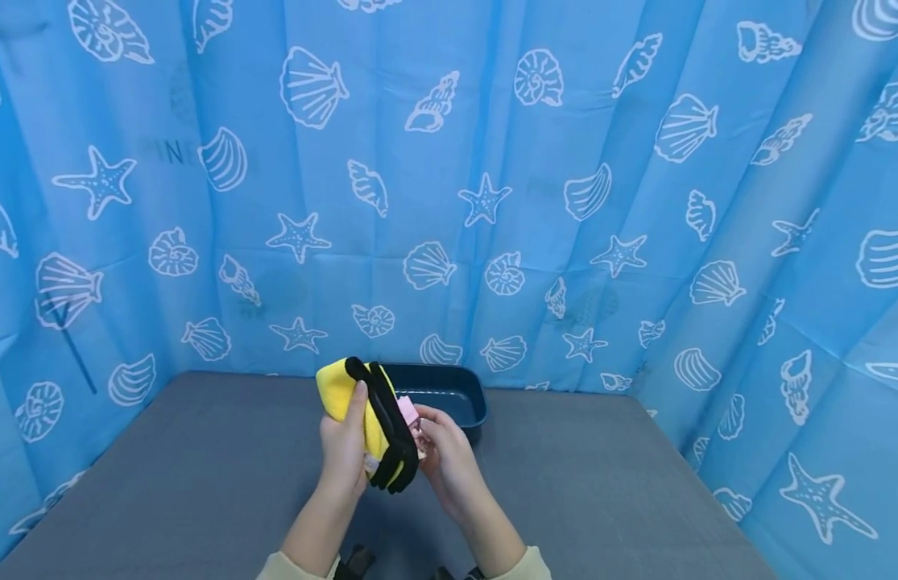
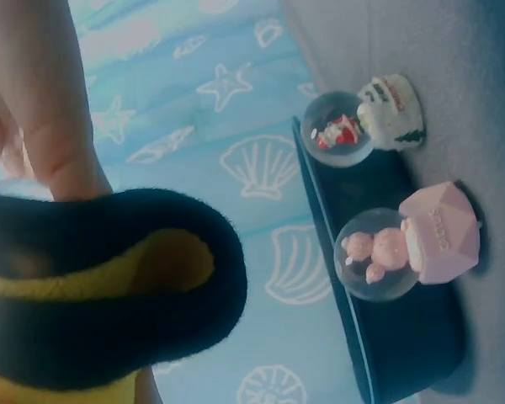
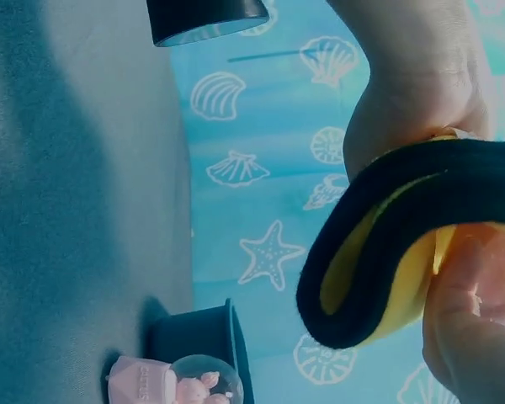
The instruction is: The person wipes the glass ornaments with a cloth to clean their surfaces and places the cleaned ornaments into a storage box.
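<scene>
My left hand (image 1: pixel 344 447) grips a folded yellow cloth (image 1: pixel 336 388) with thick black edging, its thumb on the near face. Against the cloth's right side, my right hand (image 1: pixel 444 459) holds a small object with a pink block-shaped part (image 1: pixel 407 409) and a shiny, clear-looking part below it. The fingers partly hide this object, and the right wrist view shows only a pinkish patch of it. In the left wrist view, a snow globe with a red-and-white figure (image 2: pixel 341 130) and one with a pink base (image 2: pixel 442 234) stand on the table.
A dark blue bin (image 1: pixel 470 395) stands at the table's back edge, right behind the two snow globes. The grey table (image 1: pixel 579 483) spreads around the hands. A blue curtain (image 1: pixel 449 161) with white shells and starfish hangs behind it. A dark cylindrical thing (image 3: pixel 206 18) juts into the right wrist view.
</scene>
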`<state>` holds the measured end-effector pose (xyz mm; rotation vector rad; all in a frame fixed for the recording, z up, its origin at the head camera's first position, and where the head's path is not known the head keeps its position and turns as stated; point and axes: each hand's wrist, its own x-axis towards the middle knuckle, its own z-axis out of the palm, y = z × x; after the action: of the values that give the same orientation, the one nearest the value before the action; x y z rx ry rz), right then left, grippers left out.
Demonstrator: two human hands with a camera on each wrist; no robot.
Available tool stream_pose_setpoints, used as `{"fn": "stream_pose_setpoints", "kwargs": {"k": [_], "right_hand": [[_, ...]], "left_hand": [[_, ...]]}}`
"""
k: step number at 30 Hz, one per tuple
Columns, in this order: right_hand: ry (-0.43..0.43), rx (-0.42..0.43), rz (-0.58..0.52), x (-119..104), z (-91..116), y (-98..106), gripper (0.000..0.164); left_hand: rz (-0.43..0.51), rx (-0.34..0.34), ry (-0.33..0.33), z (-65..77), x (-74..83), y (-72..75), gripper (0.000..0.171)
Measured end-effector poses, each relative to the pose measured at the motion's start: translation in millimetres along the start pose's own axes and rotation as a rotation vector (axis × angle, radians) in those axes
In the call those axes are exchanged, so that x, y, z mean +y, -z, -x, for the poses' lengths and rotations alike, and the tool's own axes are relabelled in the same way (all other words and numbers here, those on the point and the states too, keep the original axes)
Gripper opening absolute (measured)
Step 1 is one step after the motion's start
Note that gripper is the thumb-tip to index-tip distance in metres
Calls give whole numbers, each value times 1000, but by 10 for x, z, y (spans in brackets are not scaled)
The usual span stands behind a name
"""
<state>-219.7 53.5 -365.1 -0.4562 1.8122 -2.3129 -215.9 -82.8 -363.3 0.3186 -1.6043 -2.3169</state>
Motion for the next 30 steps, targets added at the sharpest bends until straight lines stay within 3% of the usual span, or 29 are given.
{"fn": "stream_pose_setpoints", "kwargs": {"k": [5, 12, 14, 21, 25, 30], "right_hand": [[-16, 42, -89, -14, -2, 5, 40], [-16, -6, -59, -11, 11, 18, 40], [-23, -20, -33, -8, 12, 22, 42], [-45, -40, 72, -13, -6, 23, 55], [-39, -23, 87, -17, -7, 3, 53], [-30, -15, 77, -8, -1, -3, 52]], "left_hand": [[-97, -60, -21, 1, -11, 12, 64], [-226, -252, -112, 48, -70, -18, 59], [-244, -275, -116, 51, -80, -33, 63], [-158, -208, -166, 45, -137, -78, 52], [-105, -177, -194, 50, -148, -92, 45], [-104, -143, -203, 47, -142, -92, 39]]}}
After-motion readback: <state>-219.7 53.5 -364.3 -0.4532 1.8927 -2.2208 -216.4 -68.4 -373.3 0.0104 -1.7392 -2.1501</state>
